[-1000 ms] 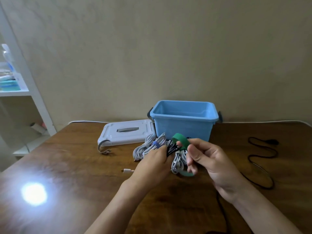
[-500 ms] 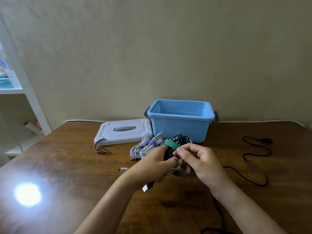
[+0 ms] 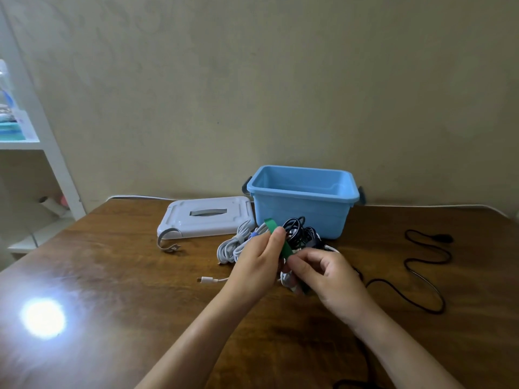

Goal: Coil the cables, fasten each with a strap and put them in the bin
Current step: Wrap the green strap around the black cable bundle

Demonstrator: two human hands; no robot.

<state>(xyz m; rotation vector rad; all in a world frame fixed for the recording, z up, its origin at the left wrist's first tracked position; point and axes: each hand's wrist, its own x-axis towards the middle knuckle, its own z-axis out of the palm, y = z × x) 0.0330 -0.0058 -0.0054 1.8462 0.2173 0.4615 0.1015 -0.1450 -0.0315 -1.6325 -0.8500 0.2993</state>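
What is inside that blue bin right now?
Nothing shows inside the blue bin: only its bare far and side inner walls are in view. Its floor is hidden behind the near wall, so I cannot tell whether any coiled cable lies at the bottom.

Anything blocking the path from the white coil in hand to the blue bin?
Partly. A pile of coiled black and white cables lies on the table against the near wall of the open blue plastic bin. The held white cable coil would need lifting over it; the bin's opening looks clear.
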